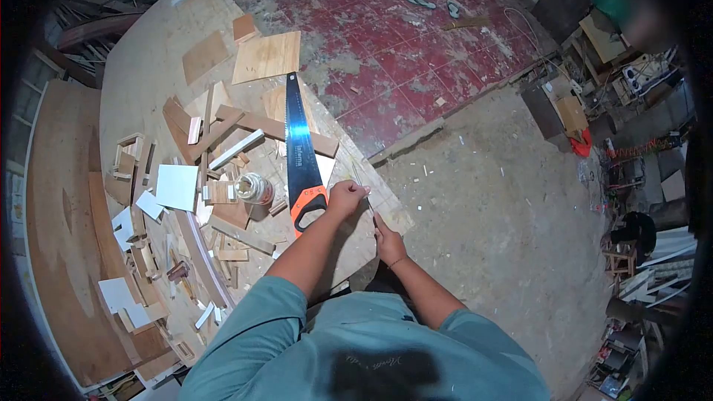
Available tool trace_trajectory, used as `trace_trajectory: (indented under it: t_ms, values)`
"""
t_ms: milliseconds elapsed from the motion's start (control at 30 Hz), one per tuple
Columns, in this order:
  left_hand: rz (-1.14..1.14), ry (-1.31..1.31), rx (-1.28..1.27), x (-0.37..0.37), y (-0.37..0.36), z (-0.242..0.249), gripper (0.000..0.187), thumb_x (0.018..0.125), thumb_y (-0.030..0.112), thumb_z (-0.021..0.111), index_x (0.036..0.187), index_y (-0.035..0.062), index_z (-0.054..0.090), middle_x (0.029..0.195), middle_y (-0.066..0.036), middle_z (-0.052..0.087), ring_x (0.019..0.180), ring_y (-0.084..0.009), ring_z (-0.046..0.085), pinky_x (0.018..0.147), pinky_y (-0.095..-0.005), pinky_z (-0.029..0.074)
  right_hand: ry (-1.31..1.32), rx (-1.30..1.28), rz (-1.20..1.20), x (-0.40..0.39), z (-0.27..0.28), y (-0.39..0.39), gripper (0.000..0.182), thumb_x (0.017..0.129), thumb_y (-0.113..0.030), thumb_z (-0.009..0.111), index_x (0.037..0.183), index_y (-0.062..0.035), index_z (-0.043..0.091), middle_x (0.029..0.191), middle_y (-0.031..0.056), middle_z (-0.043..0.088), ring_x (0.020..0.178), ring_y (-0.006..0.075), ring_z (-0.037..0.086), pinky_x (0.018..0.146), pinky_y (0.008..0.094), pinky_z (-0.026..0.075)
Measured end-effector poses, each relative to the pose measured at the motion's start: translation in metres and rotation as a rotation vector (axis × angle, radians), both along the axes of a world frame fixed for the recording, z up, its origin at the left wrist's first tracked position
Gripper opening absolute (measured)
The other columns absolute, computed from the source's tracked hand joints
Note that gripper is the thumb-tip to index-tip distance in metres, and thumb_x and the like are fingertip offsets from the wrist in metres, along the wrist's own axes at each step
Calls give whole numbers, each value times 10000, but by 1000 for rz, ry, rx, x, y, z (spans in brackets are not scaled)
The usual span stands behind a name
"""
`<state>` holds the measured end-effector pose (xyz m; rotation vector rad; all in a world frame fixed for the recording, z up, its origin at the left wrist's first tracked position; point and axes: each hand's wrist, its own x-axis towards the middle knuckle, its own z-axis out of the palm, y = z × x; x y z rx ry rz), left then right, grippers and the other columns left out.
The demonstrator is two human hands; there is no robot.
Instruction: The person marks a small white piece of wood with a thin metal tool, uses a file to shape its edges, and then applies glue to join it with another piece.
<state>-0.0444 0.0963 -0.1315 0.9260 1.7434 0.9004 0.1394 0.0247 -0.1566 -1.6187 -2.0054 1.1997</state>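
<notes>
Both hands pinch a thin wooden strip (365,194) at frame centre: left hand (347,197) above, right hand (388,241) below, handsaw (299,160) just left.

Dim, cool, even light with soft shadows; strong fisheye bending, black vignette corners, blurred right edge.

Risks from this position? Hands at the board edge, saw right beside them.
1. The handsaw lies blade-exposed right beside the left hand; a sideways slip might meet the teeth.
2. Both hands, right hand included, work at the plywood board edge; the thin strip could slide off.
3. Loose wood scraps and a jar crowd the surface.
</notes>
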Motion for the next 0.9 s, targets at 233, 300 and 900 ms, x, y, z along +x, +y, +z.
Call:
trace_trajectory:
  t_ms: [233, 300, 900]
  values:
    - [-36, 111, 21, 3, 7, -19, 320, 775, 282, 743, 641, 37, 587, 573, -18, 579, 512, -90, 517, 485, -259, 415, -152, -50, 52, 9, 14, -26, 570, 906, -170, 495, 1428, -287, 299, 776, 280, 600, 721, 430, 603, 657, 494, 469]
    - [-32, 80, 24, 0, 5, -22, 315, 776, 282, 743, 652, 38, 587, 564, -14, 569, 506, -85, 513, 477, -255, 411, -107, 70, 74, 16, 13, -34, 568, 912, -179, 481, 1435, -274, 283, 753, 270, 602, 712, 434, 599, 644, 504, 463]
    - [16, 159, 134, 9, -7, -12, 337, 781, 315, 723, 668, 27, 589, 573, -41, 574, 529, -120, 542, 509, -291, 435, -149, 6, 51, -26, -2, 16, 512, 926, -225, 465, 1414, -272, 319, 789, 287, 599, 730, 445, 597, 673, 506, 464]
